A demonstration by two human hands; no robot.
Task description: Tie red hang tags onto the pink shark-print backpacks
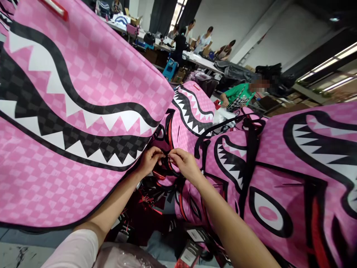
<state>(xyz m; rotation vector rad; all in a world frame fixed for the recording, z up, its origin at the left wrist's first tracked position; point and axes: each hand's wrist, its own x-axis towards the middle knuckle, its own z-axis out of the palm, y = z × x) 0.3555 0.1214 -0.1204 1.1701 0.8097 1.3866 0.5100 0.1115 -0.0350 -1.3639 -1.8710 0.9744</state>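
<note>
A large pink checked bag [69, 178] with a black-and-white toothed mouth print fills the left side. Just beyond its right edge, my left hand [152, 160] and my right hand [182, 162] meet, fingertips pinched close together. Between them is a small dark piece beside a red-trimmed opening of a pink bag; what each pinch holds is too small to make out. Below the hands lie black and red hang tags [189, 253] and shiny red strands [147, 200].
More pink bags [267, 175] with the same print crowd the right side, a black strap [249, 163] among them. A person in a green shirt [237, 95] is behind them. Farther back, several people work along a long table [202, 59] near a blue stool [170, 69].
</note>
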